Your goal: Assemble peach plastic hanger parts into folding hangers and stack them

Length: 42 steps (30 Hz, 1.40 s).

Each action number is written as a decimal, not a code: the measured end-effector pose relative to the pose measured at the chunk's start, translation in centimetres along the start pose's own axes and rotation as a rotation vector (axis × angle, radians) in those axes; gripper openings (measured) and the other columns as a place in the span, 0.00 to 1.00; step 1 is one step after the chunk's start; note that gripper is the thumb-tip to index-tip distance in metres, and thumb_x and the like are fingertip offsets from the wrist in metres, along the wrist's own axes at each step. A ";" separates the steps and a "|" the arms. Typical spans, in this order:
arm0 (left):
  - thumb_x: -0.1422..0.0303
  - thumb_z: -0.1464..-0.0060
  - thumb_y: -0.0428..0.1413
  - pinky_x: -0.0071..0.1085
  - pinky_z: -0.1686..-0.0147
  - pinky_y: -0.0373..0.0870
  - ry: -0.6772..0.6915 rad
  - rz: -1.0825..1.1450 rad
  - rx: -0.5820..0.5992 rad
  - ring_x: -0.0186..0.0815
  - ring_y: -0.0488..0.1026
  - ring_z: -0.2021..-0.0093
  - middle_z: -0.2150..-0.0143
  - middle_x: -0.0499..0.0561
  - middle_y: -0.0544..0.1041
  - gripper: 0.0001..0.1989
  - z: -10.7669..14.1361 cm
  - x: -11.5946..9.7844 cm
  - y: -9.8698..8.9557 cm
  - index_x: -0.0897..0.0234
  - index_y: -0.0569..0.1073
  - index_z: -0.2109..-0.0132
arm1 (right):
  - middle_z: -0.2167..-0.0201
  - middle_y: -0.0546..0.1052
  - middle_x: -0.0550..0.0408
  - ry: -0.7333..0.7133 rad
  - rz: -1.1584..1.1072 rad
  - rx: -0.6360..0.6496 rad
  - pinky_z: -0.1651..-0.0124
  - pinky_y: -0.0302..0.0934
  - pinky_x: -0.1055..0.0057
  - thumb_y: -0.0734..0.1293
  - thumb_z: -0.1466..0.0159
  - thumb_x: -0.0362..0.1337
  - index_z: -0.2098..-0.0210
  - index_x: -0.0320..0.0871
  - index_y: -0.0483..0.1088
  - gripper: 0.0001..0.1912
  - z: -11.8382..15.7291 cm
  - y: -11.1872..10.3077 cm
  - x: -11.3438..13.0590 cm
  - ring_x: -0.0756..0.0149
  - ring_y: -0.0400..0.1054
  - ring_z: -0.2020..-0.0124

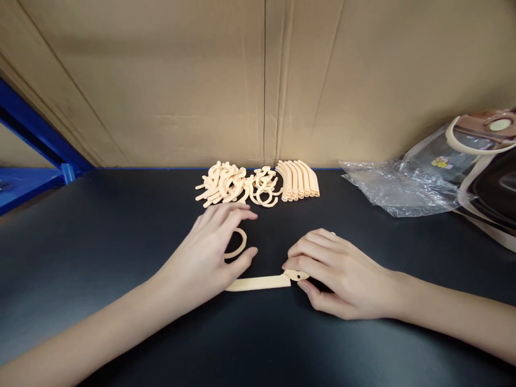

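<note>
My left hand [220, 242] is open, its thumb and fingers apart, over a beige plastic hook [241, 244] on the black tabletop. The hook's curve shows between thumb and forefinger; the rest is hidden under the hand. Below it lies a flat beige hanger arm [260, 283], its left end covered by my left hand. My right hand [334, 274] is curled, thumb and forefinger closed about a beige hanger piece [297, 275] with a small dark hole. That piece meets the arm's right end; whether they are joined I cannot tell. My right palm hides most of the piece.
At the back of the black table [141, 231] lie a jumbled heap of beige parts [223, 183], several loose hooks [264, 188] and a row of stacked curved arms [297, 180]. Crumpled clear plastic [403, 188] and a bag [495, 177] sit at right. Cardboard [181, 80] stands behind.
</note>
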<state>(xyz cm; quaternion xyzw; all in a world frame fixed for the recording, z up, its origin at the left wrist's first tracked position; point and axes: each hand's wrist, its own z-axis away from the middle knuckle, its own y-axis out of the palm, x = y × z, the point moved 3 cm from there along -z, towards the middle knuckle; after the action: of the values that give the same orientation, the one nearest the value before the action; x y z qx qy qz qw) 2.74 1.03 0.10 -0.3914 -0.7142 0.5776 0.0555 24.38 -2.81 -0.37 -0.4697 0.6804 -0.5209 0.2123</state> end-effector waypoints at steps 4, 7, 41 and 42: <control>0.59 0.41 0.52 0.52 0.40 0.61 -0.135 0.018 0.021 0.49 0.58 0.36 0.37 0.55 0.65 0.22 0.2 1.4 0.5 0.57 0.63 0.41 | 0.58 0.75 0.47 0.003 -0.025 -0.009 0.52 0.60 0.62 0.61 0.37 0.28 0.59 0.38 0.72 0.09 0.0 0.1 -0.1 0.61 0.65 0.57; 0.60 0.41 0.51 0.52 0.40 0.62 -0.156 0.043 0.052 0.48 0.60 0.37 0.38 0.56 0.66 0.21 0.2 1.2 0.7 0.59 0.65 0.42 | 0.55 0.74 0.47 -0.005 -0.014 -0.018 0.49 0.60 0.62 0.61 0.36 0.28 0.60 0.39 0.71 0.09 0.1 0.1 -0.1 0.60 0.64 0.54; 0.68 0.41 0.56 0.33 0.80 0.66 0.138 -0.723 -0.055 0.42 0.80 0.64 0.56 0.56 0.81 0.10 0.1 -1.2 -0.5 0.70 0.76 0.56 | 0.50 0.73 0.45 0.127 -0.048 0.044 0.48 0.62 0.60 0.67 0.36 0.51 0.51 0.40 0.70 0.23 0.0 0.2 -0.8 0.57 0.67 0.50; 0.68 0.40 0.55 0.32 0.81 0.65 0.133 -0.741 -0.058 0.42 0.80 0.65 0.57 0.56 0.81 0.10 0.2 -1.2 -0.5 0.70 0.76 0.56 | 0.49 0.73 0.45 0.124 -0.054 0.049 0.47 0.62 0.60 0.67 0.36 0.49 0.51 0.40 0.70 0.22 0.0 0.3 -0.8 0.58 0.67 0.49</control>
<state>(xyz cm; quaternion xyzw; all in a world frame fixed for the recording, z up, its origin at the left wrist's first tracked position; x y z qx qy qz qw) 3.23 0.15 0.94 -0.1446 -0.8181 0.4715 0.2958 24.65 -2.08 -0.79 -0.4494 0.6663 -0.5711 0.1674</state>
